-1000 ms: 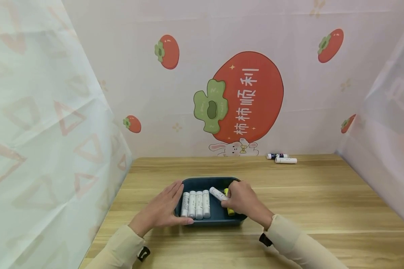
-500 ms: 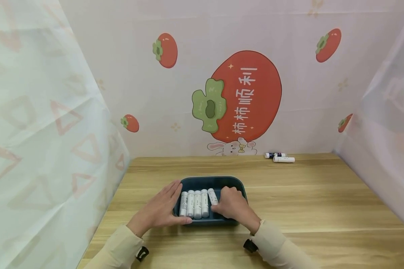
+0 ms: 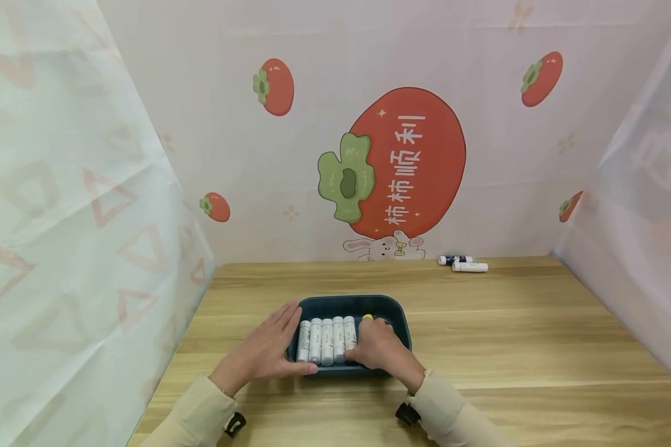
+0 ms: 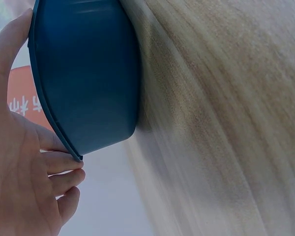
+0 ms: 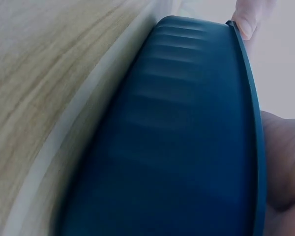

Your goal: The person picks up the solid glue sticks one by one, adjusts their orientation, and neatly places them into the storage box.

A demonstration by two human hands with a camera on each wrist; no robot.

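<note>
A dark blue plastic bin sits on the table. White glue sticks stand side by side along its left part. My left hand rests against the bin's left end, fingers straight at the rim and thumb along the front edge; in the left wrist view the fingertips touch the rim of the bin. Inside the bin, my right hand curls over the rightmost white glue stick, its thumb at the near end. A yellow end peeks out behind this hand, which hides the bin's right part.
At the back right of the wooden table, a dark blue glue stick and a white one lie close together. A printed cloth backdrop rises behind the table, and pale sheets hang at both sides.
My right hand has moved left inside the bin, bringing the tilted white glue stick straight against the row. The yellow one is now mostly covered by this hand. My left hand stays in place.
</note>
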